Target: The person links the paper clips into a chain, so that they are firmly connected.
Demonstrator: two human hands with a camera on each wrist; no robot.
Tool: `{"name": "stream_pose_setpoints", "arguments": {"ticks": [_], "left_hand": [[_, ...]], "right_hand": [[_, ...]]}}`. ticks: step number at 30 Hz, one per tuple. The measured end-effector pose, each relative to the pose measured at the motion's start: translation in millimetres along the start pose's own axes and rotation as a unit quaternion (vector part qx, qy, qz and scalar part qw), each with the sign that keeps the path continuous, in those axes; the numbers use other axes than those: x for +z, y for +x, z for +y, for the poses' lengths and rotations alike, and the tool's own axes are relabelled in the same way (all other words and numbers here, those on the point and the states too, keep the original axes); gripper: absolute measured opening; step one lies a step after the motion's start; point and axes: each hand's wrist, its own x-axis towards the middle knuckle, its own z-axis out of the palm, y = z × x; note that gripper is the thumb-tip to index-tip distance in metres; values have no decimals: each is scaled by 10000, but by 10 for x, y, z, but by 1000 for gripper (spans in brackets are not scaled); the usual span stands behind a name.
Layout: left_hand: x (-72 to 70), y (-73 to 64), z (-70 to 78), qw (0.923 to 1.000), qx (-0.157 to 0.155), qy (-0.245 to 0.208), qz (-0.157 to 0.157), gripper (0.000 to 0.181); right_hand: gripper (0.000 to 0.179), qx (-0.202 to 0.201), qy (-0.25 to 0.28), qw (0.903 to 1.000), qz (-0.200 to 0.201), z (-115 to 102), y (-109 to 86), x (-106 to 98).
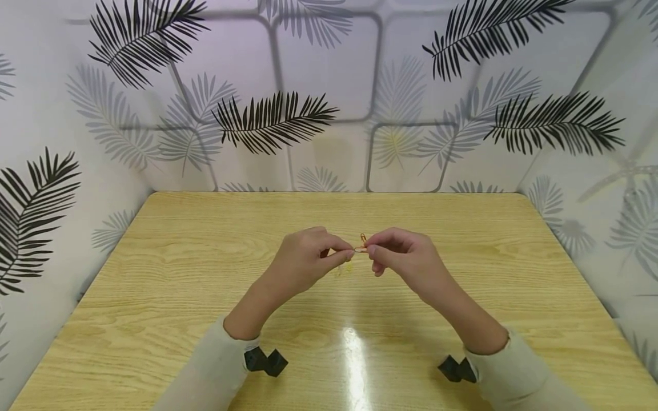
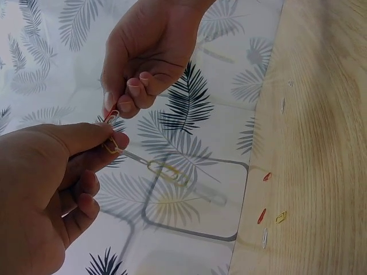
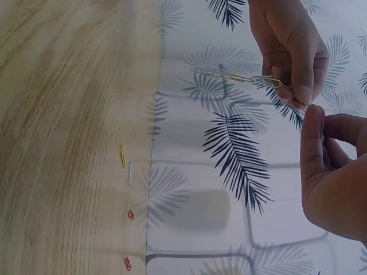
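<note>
My left hand [image 1: 304, 258] pinches the top end of a paper clip chain [image 2: 168, 173] between thumb and index finger. Yellow and white clips alternate along it, dangling below the fingers. Opposite, my right hand [image 1: 413, 260] pinches a red paper clip [image 2: 113, 116] by one end. Both sets of fingertips nearly meet, and that clip spans the small space between them. Whether it is hooked into the chain, I cannot tell. In the right wrist view the chain's yellow clip [image 3: 238, 78] hangs out from the left hand, while the right fingertips cover the red clip.
Loose clips lie on the wooden table [image 1: 180, 274]: red [image 2: 262, 216], yellow [image 2: 281, 217] and white [image 2: 264, 238] ones among them. A leaf-patterned wall covering [image 1: 329, 74] stands along the table's far edge. Small black pieces [image 1: 266, 362] sit at both sleeve cuffs.
</note>
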Motion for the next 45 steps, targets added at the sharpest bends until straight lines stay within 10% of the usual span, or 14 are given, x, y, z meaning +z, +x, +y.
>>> {"name": "stream_pose_setpoints", "arguments": {"ticks": [22, 45], "left_hand": [[74, 1, -16, 9955, 635, 3, 707, 6], [62, -23, -7, 9857, -575, -1549, 320, 8]], "right_hand": [[16, -89, -351, 9993, 96, -42, 35, -6], [13, -472, -242, 9964, 664, -20, 33, 70]]}}
